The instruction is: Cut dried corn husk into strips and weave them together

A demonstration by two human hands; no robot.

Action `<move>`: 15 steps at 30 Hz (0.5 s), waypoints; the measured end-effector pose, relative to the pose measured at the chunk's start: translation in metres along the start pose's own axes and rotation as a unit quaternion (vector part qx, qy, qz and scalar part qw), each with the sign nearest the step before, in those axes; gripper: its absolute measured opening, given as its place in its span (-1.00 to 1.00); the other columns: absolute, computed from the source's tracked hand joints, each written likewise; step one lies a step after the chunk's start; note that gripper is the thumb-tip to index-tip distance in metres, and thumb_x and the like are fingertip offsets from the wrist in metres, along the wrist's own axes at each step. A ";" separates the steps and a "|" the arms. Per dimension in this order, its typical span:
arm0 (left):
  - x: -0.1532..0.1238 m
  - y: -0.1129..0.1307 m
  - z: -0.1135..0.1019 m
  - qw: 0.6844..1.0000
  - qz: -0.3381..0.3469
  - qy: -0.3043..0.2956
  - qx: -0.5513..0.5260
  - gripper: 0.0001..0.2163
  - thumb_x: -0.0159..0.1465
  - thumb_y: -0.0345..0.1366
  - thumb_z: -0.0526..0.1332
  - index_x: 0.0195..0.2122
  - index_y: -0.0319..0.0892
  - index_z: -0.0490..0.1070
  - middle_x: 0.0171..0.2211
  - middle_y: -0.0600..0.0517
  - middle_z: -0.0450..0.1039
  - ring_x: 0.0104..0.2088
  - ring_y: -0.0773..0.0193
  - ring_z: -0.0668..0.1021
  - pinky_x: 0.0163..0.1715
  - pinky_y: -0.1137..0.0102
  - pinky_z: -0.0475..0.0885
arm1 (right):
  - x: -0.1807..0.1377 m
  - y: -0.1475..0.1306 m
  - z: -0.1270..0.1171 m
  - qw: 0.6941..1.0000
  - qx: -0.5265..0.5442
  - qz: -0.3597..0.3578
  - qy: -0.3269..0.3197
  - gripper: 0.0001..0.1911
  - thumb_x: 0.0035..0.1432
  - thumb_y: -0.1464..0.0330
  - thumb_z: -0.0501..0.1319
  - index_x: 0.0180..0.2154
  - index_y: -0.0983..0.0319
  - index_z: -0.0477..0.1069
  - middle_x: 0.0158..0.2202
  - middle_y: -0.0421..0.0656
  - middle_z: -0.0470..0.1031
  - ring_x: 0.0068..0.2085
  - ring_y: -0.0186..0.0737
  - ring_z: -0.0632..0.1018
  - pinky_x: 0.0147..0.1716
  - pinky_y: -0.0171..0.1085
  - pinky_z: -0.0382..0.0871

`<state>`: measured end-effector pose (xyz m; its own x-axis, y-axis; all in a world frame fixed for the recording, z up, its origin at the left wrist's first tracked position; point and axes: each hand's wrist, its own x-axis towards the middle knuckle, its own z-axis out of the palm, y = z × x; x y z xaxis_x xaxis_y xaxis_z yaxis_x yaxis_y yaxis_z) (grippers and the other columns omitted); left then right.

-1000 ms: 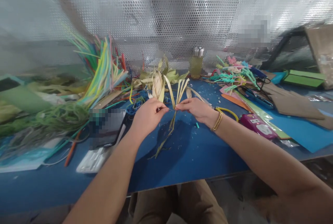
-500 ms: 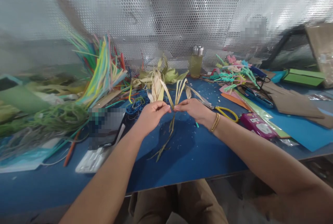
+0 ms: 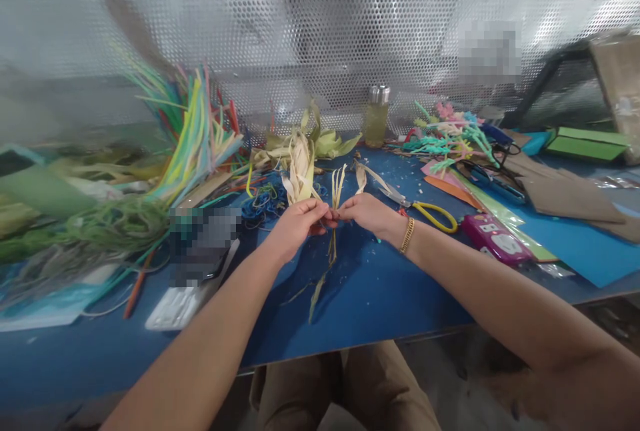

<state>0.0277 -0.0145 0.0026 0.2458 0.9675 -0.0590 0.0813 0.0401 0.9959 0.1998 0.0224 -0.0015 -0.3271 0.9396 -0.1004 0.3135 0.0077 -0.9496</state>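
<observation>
My left hand [image 3: 306, 223] and my right hand [image 3: 366, 212] meet over the middle of the blue table, fingertips pinched together. Between them they grip a small bundle of dried husk strips [image 3: 339, 184], pale strips fanning upward and thin greenish ends hanging below the fingers. The exact grip point is hidden by the fingertips. Just behind my left hand stands a pale dried corn husk [image 3: 301, 167]. A smaller curled husk piece [image 3: 361, 179] lies behind my right hand. Scissors with yellow handles [image 3: 434, 215] lie to the right of that hand.
Pipe cleaners [image 3: 196, 124] and green cord [image 3: 125, 217] crowd the left, near a phone [image 3: 205, 251]. Blue cord [image 3: 263, 204] lies behind my left hand. A bottle [image 3: 376, 121] stands at the back. A purple case [image 3: 495, 237], cardboard [image 3: 570, 197] and coloured paper fill the right.
My hands have drawn closer together, the left fingers now curling further under the strips. The strips' upper ends stand closer together, and the hanging ends have swung slightly right.
</observation>
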 end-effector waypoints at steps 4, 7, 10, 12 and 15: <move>0.000 -0.002 0.000 1.000 -0.021 -0.013 0.019 -0.77 0.25 -0.13 0.19 -0.38 -0.21 0.44 -0.28 -0.05 0.57 -0.31 0.27 0.58 -0.41 0.45 0.34 | 0.002 0.005 0.001 0.996 -0.093 -0.008 -0.008 -0.90 -0.08 0.42 0.21 -0.56 0.28 0.48 -0.58 -0.22 0.42 -0.50 -0.38 0.33 -0.48 -0.35 0.17; 0.002 -0.006 0.002 0.999 -0.035 -0.021 0.030 -0.76 0.28 -0.16 0.15 -0.39 -0.23 0.46 -0.35 -0.05 0.57 -0.36 0.30 0.57 -0.41 0.45 0.36 | 0.003 0.006 -0.001 0.985 -0.169 -0.025 -0.035 -0.83 -0.04 0.44 0.16 -0.61 0.27 0.44 -0.60 -0.24 0.39 -0.52 -0.39 0.31 -0.49 -0.34 0.13; 0.003 -0.010 0.005 0.999 -0.044 -0.008 0.005 -0.75 0.28 -0.21 0.15 -0.43 -0.25 0.46 -0.43 -0.04 0.54 -0.42 0.33 0.54 -0.34 0.41 0.41 | 0.002 0.003 -0.005 0.959 -0.266 -0.078 -0.054 -0.82 0.01 0.44 0.16 -0.57 0.25 0.47 -0.55 -0.22 0.43 -0.49 -0.37 0.35 -0.47 -0.34 0.13; 0.004 -0.012 0.006 0.998 -0.053 -0.002 -0.014 -0.77 0.26 -0.22 0.18 -0.43 -0.26 0.47 -0.43 -0.04 0.54 -0.42 0.34 0.53 -0.28 0.36 0.43 | 0.000 0.000 -0.008 0.930 -0.341 -0.122 -0.056 -0.83 0.06 0.41 0.17 -0.48 0.23 0.52 -0.46 -0.19 0.50 -0.43 -0.34 0.39 -0.44 -0.33 0.13; 0.004 -0.012 0.006 0.997 -0.069 -0.004 -0.017 -0.86 0.18 -0.27 0.27 -0.41 -0.26 0.50 -0.38 -0.06 0.56 -0.38 0.32 0.54 -0.18 0.31 0.43 | -0.003 -0.005 -0.012 0.905 -0.405 -0.123 -0.052 -0.86 0.07 0.37 0.21 -0.42 0.20 0.55 -0.42 -0.17 0.52 -0.40 -0.31 0.40 -0.44 -0.32 0.11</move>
<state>0.0336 -0.0124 -0.0096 0.2429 0.9499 -0.1969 0.0826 0.1820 0.9798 0.2100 0.0237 0.0072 -0.5444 0.8387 0.0174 0.7562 0.4996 -0.4226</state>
